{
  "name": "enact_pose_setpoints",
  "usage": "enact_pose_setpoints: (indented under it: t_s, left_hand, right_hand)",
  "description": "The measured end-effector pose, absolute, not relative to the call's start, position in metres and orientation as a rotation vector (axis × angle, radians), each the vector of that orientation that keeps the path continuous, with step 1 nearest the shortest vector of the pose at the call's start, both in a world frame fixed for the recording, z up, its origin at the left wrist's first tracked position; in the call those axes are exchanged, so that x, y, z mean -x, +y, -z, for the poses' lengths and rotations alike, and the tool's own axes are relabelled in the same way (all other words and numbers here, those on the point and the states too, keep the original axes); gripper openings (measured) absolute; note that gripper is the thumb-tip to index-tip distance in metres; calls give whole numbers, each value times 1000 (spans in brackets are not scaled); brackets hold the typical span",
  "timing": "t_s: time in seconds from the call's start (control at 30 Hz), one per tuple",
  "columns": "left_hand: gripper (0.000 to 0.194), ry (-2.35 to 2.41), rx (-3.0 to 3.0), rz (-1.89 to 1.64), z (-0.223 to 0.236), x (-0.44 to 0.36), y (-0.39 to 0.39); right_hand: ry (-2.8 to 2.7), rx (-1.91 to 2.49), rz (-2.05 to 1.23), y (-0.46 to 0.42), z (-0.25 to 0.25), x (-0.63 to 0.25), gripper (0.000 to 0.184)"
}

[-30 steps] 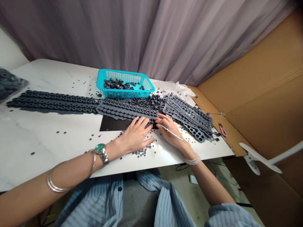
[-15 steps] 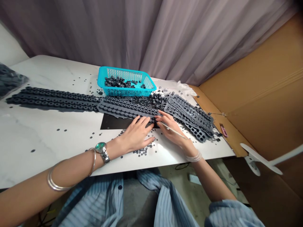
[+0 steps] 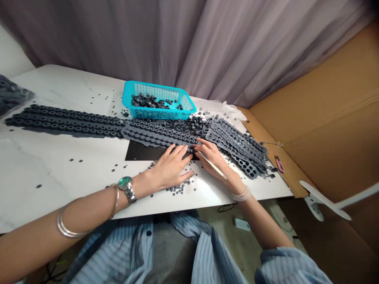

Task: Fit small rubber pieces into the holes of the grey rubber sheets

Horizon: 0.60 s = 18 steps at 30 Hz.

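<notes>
Head tipped slightly, hands almost unmoved | left hand [image 3: 170,169]: fingers apart, resting on grey rubber strip [image 3: 160,136] | right hand [image 3: 211,158]: fingers together around thin stick [image 3: 213,167], tips at strip's edge

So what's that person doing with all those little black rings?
A person is working at a white marble table with bare hands. Their left hand lies spread on a gray strip of rings, and their right hand holds a thin pale stick near that strip's end. Small dark discs are scattered around the hands, and more dark pieces sit in a blue plastic basket.
</notes>
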<state>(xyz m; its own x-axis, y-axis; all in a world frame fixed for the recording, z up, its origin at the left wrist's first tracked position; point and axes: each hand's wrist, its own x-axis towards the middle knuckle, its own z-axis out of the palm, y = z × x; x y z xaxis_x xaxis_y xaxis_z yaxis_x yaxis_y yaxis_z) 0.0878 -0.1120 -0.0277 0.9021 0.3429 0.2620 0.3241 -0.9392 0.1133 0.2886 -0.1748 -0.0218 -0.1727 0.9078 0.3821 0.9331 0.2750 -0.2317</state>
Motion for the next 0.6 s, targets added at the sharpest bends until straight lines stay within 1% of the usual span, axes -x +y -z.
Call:
enact_pose_setpoints:
  t_s: [0.1, 0.2, 0.3, 0.37, 0.5, 0.6]
  left_hand:
    - [55, 531, -2995, -435, 28, -88, -112]
    - [53, 529, -2988, -454, 28, -88, -112]
    - [54, 535, -2988, -455, 29, -88, -112]
    - [55, 539, -2992, -446, 29, -87, -112]
    - [57, 540, -2990, -446, 29, -87, -112]
    - [58, 547, -2986, -454, 30, -88, -112]
  right_hand:
    - [-2114, 1655, 181, -167, 26, -294, 20]
    - [-1909, 1711, 274, -163, 31, -306, 24]
    - [-1742, 1760, 287, -169, 32, -314, 25]
    - [-1740, 1751, 212, -178, 29, -312, 23]
    - [-1876, 1644, -71, -195, 20, -297, 16]
    - [-1942, 1596, -149, -200, 18, -290, 15]
